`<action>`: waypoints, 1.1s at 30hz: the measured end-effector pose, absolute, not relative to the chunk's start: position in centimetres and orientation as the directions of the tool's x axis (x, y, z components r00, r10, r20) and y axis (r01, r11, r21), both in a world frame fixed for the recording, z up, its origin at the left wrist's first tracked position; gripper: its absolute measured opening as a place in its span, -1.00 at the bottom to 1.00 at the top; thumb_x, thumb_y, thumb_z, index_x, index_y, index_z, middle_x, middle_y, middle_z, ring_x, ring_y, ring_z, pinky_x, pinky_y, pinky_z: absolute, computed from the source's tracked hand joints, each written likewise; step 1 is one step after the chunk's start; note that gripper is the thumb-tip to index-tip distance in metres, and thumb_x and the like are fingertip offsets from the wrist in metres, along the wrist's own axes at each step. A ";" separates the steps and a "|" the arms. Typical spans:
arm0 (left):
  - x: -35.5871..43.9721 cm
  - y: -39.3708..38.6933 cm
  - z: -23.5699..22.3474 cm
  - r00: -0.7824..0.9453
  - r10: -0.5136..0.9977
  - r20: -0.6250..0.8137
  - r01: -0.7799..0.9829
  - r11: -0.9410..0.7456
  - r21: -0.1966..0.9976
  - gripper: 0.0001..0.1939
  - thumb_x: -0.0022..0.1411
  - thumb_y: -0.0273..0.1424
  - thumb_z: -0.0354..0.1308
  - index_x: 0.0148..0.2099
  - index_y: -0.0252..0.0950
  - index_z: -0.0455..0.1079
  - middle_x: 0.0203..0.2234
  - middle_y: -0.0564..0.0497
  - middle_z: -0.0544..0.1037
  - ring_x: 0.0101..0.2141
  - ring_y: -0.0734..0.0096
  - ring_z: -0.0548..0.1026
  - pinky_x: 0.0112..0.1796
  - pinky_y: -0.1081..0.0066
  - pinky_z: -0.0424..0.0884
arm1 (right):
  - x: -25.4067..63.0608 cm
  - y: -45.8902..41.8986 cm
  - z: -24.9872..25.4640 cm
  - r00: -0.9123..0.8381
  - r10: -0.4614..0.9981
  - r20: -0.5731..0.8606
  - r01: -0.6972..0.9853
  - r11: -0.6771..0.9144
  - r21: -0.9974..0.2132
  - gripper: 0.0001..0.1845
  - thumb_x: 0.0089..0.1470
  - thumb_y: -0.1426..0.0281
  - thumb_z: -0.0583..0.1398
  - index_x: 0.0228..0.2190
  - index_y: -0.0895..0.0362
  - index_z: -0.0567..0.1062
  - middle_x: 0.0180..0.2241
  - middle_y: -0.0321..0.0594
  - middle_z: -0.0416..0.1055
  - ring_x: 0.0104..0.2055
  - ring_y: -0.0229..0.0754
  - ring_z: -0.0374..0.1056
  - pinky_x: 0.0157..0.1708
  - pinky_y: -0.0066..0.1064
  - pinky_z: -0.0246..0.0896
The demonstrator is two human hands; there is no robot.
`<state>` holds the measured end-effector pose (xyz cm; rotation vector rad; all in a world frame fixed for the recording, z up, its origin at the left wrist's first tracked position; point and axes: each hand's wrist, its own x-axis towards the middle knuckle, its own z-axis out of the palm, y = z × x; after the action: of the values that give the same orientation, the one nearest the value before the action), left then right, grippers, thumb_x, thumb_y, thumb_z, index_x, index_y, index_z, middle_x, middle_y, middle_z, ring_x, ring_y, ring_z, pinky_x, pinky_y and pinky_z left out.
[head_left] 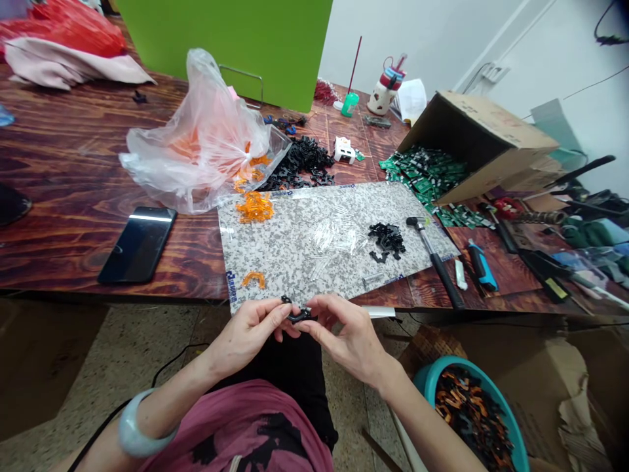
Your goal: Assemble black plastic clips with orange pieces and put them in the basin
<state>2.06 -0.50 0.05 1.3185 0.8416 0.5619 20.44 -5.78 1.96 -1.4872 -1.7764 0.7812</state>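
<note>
- The left hand (248,331) and right hand (344,334) meet above the lap, with fingertips pressed together, both pinching a small black part (299,316).
- The black part sits between the hands, just off the near edge of a speckled board (314,242).
- A pale bangle (147,423) circles the left wrist, behind the grip.
- Straight ahead on the board lie clear rods (334,236), with a black heap (386,239) ahead and right and orange pieces (254,280) ahead and left.
- Farther ahead, a plastic bag (196,137) lies on a wooden table (73,164), beside a larger black pile (299,160).
- Left of the grip lies a phone (137,244).
- Right of the grip lies a hammer (432,252), and beyond it a tipped cardboard box (476,141) spills green circuit boards (422,172).
- Below and right of the grip, a teal basin (432,380) holds black and orange pieces.
</note>
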 end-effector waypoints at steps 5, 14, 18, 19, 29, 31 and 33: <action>2.1 -0.5 0.1 0.614 0.770 -0.172 0.161 0.091 0.983 -0.73 0.30 -0.32 -0.02 -0.30 -0.34 0.45 -0.54 0.01 0.56 -0.50 0.44 0.46 -0.45 0.52 0.34 | 20.2 -5.8 2.1 -0.118 0.992 0.041 0.476 0.093 -0.874 -0.84 0.08 0.40 0.19 -0.25 0.16 0.47 -0.35 -0.22 0.47 -0.35 -0.27 0.39 -0.34 -0.47 0.30; 2.1 -0.3 0.9 0.664 0.731 -0.158 0.341 -0.107 0.934 -0.66 0.32 -0.31 -0.05 -0.43 -0.32 0.40 -0.54 0.03 0.52 -0.47 0.43 0.46 -0.43 0.50 0.30 | 19.4 -5.6 2.0 -0.063 0.983 -0.172 0.255 -0.151 -0.955 -0.87 0.06 0.39 0.20 -0.48 0.19 0.42 -0.52 -0.30 0.45 -0.50 -0.33 0.35 -0.51 -0.54 0.20; 2.2 0.4 0.8 0.684 0.699 -0.206 0.252 0.038 0.967 -0.68 0.31 -0.27 -0.03 -0.38 -0.34 0.41 -0.54 0.02 0.52 -0.47 0.42 0.49 -0.46 0.51 0.34 | 19.7 -5.4 0.9 -0.048 0.962 -0.269 0.065 -0.266 -0.962 -0.81 0.01 0.30 0.25 -0.43 0.19 0.45 -0.55 -0.33 0.43 -0.56 -0.38 0.29 -0.58 -0.57 0.18; 2.3 0.5 0.8 0.670 0.709 -0.220 0.222 0.090 0.971 -0.68 0.30 -0.25 -0.03 -0.34 -0.34 0.42 -0.54 0.02 0.52 -0.48 0.41 0.49 -0.49 0.52 0.34 | 19.7 -5.3 0.7 -0.028 0.958 -0.284 0.009 -0.284 -0.959 -0.79 -0.01 0.27 0.27 -0.42 0.19 0.47 -0.56 -0.34 0.43 -0.57 -0.38 0.29 -0.60 -0.58 0.19; 3.6 -0.6 -0.7 0.463 0.872 -0.159 0.098 0.128 0.987 -0.70 0.25 -0.25 0.06 -0.12 -0.32 0.47 -0.31 -0.03 0.56 -0.27 0.31 0.48 -0.24 0.42 0.38 | 17.4 -5.0 0.1 0.090 0.932 -0.351 -0.345 -0.302 -0.889 -0.69 -0.12 0.23 0.33 -0.40 0.20 0.47 -0.53 -0.25 0.50 -0.52 -0.26 0.44 -0.55 -0.49 0.37; 3.8 -0.7 -0.6 0.463 0.874 -0.149 0.060 0.136 0.989 -0.73 0.26 -0.27 0.04 -0.17 -0.31 0.49 -0.31 -0.02 0.56 -0.23 0.28 0.48 -0.20 0.41 0.37 | 17.6 -5.0 0.3 0.040 0.937 -0.347 -0.302 -0.320 -0.898 -0.69 -0.06 0.21 0.29 -0.37 0.20 0.46 -0.49 -0.22 0.51 -0.50 -0.23 0.46 -0.54 -0.46 0.37; 3.8 -0.5 -0.3 0.455 0.878 -0.147 0.052 0.139 0.989 -0.74 0.28 -0.29 0.02 -0.20 -0.30 0.49 -0.32 -0.01 0.56 -0.25 0.29 0.47 -0.21 0.41 0.37 | 18.4 -5.0 0.8 0.061 0.948 -0.314 -0.159 -0.301 -0.940 -0.69 0.01 0.18 0.24 -0.35 0.19 0.47 -0.44 -0.19 0.51 -0.49 -0.22 0.46 -0.57 -0.48 0.33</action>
<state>3.82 -0.47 -0.30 1.3025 0.9329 0.7440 18.43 -4.96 0.76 -1.3574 -0.8707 1.4338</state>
